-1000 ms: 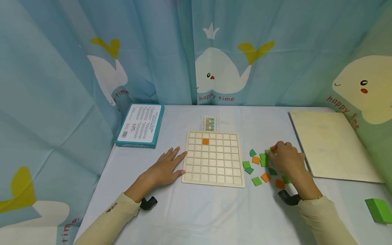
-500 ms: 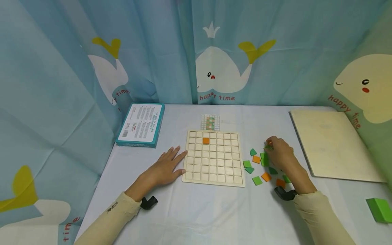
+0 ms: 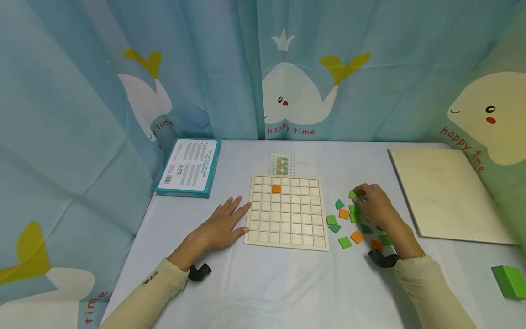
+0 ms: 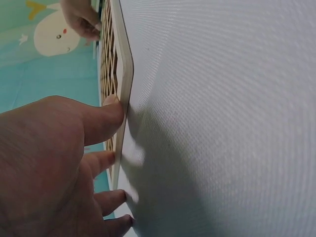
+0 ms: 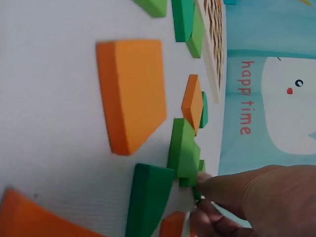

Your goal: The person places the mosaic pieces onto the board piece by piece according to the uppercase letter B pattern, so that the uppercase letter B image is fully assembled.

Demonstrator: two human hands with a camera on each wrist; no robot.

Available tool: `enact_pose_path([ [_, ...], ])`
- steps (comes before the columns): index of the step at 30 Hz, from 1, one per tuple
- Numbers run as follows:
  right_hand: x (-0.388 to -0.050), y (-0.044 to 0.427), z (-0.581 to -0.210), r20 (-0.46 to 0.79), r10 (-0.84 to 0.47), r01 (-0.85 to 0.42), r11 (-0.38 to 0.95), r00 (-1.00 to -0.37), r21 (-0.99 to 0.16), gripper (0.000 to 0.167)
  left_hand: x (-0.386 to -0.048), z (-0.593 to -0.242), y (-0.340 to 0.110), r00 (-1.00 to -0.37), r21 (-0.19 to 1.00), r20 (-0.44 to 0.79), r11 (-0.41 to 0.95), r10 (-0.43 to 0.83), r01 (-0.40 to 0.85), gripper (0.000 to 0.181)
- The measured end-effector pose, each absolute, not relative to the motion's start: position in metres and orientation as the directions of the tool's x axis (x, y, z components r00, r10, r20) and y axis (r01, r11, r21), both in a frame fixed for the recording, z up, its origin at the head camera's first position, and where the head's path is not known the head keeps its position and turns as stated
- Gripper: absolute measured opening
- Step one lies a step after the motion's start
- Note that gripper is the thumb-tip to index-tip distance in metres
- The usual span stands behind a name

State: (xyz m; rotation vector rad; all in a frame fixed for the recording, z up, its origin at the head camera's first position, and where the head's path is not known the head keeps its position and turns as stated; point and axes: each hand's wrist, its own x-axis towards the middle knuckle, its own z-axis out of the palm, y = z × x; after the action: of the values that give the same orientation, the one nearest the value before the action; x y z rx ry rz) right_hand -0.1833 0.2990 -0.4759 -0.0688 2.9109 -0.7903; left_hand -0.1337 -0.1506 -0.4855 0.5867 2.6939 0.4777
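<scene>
Taking the board (image 3: 285,216) as our landmark, we start near and low on its right, where the black mount (image 3: 383,259) at the right wrist hangs close to a loose orange tile (image 3: 357,237) and its neighbours; if that wrist dips, we judge it could brush some of them astray. On the board's left edge rests the left hand (image 3: 222,226), fingers spread, thumb at the rim, gripping nothing. Pressing harder sideways could make the board slide or turn, as we see nothing bracing it.

Farther out, right of the board and level with its far rows, the right hand (image 3: 376,205) has thumb and fingers bent round a green tile (image 3: 352,194). We take it as pinched, though the right wrist view half hides the fingertips. A slack pinch could drop it, and a low sweep could scatter the green pair (image 3: 355,214) between it and us. Beyond the board lies the card (image 3: 282,164), which a forward slip of the board could shove.

Against the frame one second ago, the right hand has moved outward and toward the board, and its tile now shows clear at the fingertips. The left hand and the board's own orange square (image 3: 276,189) have stayed put.
</scene>
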Motion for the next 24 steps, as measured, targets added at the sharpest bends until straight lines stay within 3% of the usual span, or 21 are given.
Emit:
enact_pose_path([
  [17, -0.216, 0.269, -0.474, -0.101, -0.206, -0.126, 0.847, -0.973, -0.517, 0.033, -0.131, -0.485, -0.149, -0.857, 0.389, -0.247, 0.856, 0.452, 0.34, 0.072],
  [24, -0.22, 0.226, -0.467, -0.074, -0.361, -0.26, 0.784, -0.93, -0.563, 0.031, -0.133, -0.484, -0.148, -0.852, 0.39, -0.258, 0.856, 0.455, 0.338, 0.072],
])
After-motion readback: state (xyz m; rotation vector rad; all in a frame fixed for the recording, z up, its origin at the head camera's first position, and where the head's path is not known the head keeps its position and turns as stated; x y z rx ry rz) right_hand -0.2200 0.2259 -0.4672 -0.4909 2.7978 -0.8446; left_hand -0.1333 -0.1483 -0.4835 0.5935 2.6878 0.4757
